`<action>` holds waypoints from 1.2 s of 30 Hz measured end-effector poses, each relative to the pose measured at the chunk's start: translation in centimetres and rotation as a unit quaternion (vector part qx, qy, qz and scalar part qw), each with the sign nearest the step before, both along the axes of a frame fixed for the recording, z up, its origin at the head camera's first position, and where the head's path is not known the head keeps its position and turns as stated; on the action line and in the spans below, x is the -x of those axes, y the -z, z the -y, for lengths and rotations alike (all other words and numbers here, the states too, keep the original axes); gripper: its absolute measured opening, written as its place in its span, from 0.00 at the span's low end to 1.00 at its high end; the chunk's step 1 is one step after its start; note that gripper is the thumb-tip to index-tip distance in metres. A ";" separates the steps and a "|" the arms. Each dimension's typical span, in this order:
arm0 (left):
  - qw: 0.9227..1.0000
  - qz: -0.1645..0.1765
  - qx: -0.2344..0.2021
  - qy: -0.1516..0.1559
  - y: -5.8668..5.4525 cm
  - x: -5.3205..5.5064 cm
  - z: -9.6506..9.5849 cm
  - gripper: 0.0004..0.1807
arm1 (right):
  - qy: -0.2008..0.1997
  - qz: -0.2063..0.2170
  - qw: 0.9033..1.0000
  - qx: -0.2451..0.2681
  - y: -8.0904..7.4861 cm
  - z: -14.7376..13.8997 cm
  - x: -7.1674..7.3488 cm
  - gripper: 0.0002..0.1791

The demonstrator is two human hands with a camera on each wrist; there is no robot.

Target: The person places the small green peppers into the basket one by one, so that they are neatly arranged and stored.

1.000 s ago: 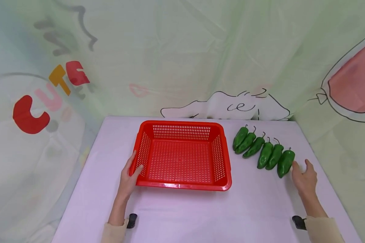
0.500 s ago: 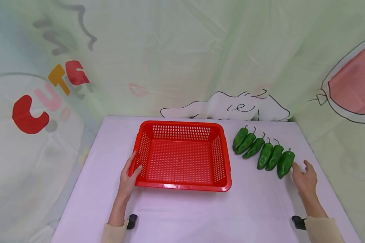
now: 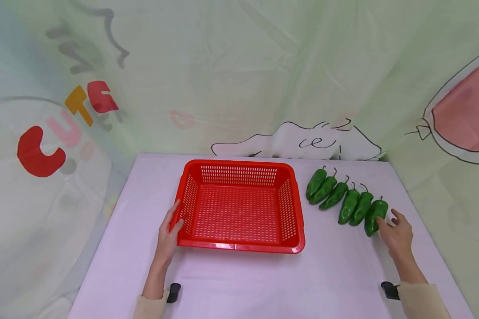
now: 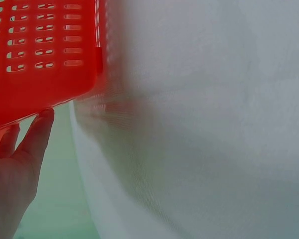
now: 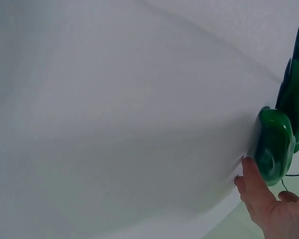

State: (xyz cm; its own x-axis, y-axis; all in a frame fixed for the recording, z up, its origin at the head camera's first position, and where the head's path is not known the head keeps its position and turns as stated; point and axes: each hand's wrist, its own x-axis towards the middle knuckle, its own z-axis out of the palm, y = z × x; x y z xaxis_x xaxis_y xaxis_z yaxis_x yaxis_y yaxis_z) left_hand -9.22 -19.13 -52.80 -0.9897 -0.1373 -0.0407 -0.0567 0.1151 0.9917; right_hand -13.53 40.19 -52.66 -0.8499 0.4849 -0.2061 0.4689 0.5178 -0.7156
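A red slotted plastic basket (image 3: 235,212) lies on the table with nothing in it. My left hand (image 3: 167,239) grips its left rim, thumb on the inner side and fingers outside; in the left wrist view the left fingers (image 4: 37,132) reach up to the basket's edge. Several green peppers (image 3: 349,206) with thin stems lie in a slanting row right of the basket. My right hand (image 3: 397,235) is at the rightmost pepper (image 3: 377,215), its thumb overlapping the pepper and its other fingers spread loosely to the right. The right wrist view shows fingertips right beside that glossy pepper (image 5: 275,144).
A pale lilac cloth (image 3: 243,283) covers the table. Behind it and along both sides hangs a printed curtain (image 3: 247,79) with letters and a balloon drawing. A dark wrist device (image 3: 390,290) sits at the right cuff and another (image 3: 173,293) at the left.
My right hand has moved slightly left, bringing its thumb over the rightmost pepper. The left hand stays on the basket's rim, and the basket and peppers have stayed in place.
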 end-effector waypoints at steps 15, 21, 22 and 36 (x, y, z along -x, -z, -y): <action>1.000 -0.014 -0.016 0.008 0.1 0.0 0.0 0.31 | -0.003 -0.028 1.000 0.000 0.6 0.9 0.5 0.36; 1.000 -0.019 -0.016 0.010 0.1 -0.1 0.0 0.31 | -0.002 -0.022 1.000 -0.003 0.8 0.9 0.7 0.36; 1.000 -0.019 -0.016 0.010 0.1 -0.1 0.0 0.31 | -0.001 -0.021 1.000 -0.003 0.7 0.9 0.8 0.36; 1.000 -0.010 -0.008 0.003 0.1 0.1 0.0 0.31 | 0.001 -0.022 0.999 -0.026 0.1 1.0 0.9 0.35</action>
State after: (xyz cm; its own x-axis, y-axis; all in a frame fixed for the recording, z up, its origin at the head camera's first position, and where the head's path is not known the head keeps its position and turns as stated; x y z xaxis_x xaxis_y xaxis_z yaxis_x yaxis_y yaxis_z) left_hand -9.28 -19.13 -52.95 -0.9910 -0.1317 -0.0238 -0.0370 0.0988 0.9944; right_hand -14.41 39.22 -52.80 -0.8569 0.4953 -0.1428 0.4384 0.5544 -0.7074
